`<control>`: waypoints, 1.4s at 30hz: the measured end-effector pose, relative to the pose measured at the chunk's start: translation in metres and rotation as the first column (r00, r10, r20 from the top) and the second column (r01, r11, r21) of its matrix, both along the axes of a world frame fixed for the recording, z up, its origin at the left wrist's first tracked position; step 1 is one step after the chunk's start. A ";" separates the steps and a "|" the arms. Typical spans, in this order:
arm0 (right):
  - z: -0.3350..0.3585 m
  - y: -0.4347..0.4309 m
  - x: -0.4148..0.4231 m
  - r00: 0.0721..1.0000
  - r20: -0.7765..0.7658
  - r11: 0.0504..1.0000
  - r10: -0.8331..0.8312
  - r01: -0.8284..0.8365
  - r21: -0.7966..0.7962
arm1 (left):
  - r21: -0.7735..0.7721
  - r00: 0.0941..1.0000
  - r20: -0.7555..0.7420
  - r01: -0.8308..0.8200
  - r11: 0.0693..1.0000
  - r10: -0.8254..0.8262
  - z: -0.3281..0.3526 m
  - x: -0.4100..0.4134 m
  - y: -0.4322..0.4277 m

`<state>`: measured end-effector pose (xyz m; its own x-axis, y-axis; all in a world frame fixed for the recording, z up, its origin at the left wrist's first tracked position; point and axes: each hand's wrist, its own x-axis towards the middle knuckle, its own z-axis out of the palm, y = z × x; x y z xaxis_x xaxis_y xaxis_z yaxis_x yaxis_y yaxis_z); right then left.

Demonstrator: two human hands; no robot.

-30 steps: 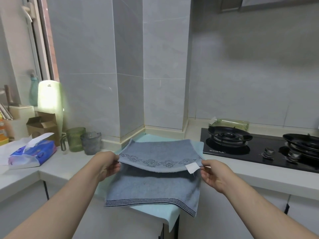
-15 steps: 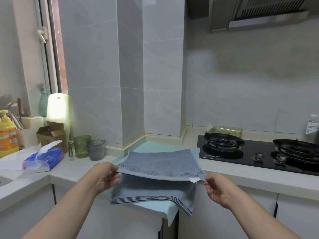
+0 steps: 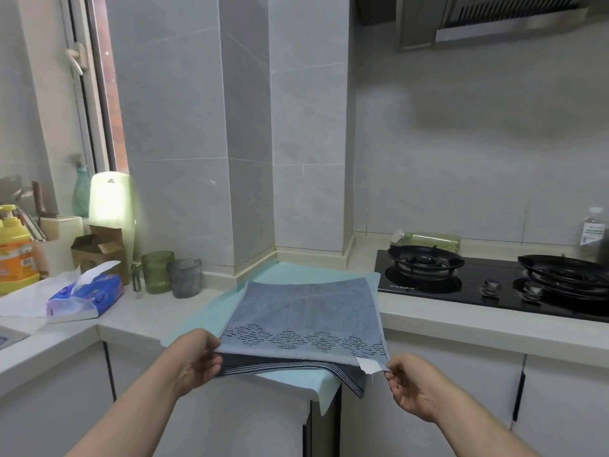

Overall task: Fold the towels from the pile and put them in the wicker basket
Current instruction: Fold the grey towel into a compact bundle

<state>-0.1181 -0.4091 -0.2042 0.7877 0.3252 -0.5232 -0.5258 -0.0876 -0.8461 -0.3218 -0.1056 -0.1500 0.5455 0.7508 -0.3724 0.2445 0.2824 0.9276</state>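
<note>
Home kitchen, probably: gas hob, range hood, tiled walls.

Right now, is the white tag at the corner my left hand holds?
No, the white tag hangs at the towel corner beside the right hand.

Towel: lower layer mostly underneath.

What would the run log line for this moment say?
step: folding blue towel | left hand: pinches near-left corner | right hand: pinches near-right corner by white tag | wicker basket: not in view
</note>
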 end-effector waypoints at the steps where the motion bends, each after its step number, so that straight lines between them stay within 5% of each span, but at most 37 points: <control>1: -0.006 0.001 0.000 1.000 -0.008 1.000 0.014 -0.014 -0.010 | -0.009 1.000 -0.002 0.003 1.000 -0.003 -0.002 -0.002 0.000; 7: -0.028 0.010 -0.006 0.997 -0.032 0.997 0.068 -0.068 -0.018 | 0.022 0.999 -0.046 0.030 0.999 -0.029 -0.020 -0.007 0.001; 12: -0.035 0.020 -0.010 0.988 -0.086 0.980 0.125 -0.109 0.166 | 0.033 0.999 -0.032 0.038 0.999 -0.037 -0.025 -0.006 0.001; 23: -0.055 0.030 -0.008 0.986 -0.167 0.901 -0.011 0.083 0.426 | -0.001 0.997 0.071 0.018 1.000 -0.018 -0.025 -0.004 0.004; 31: -0.012 0.006 0.005 0.987 0.148 0.964 -0.069 0.027 0.264 | 0.086 0.993 0.112 -0.052 0.995 0.042 -0.015 -0.005 0.006; 38: 0.041 -0.007 -0.004 0.831 0.556 1.000 0.002 -0.015 0.018 | 0.282 0.987 0.152 0.002 0.959 -0.047 0.002 -0.009 -0.006; 42: 0.062 -0.009 -0.011 0.799 0.601 0.996 0.016 -0.068 0.064 | 0.286 0.955 0.286 -0.009 0.958 -0.076 0.015 -0.015 -0.013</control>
<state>-0.1294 -0.4184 -0.1421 0.9198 0.3847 0.0778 0.0915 -0.0174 -0.9957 -0.3363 -0.1189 -0.1354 0.6244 0.7805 0.0303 -0.0439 -0.0037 0.9990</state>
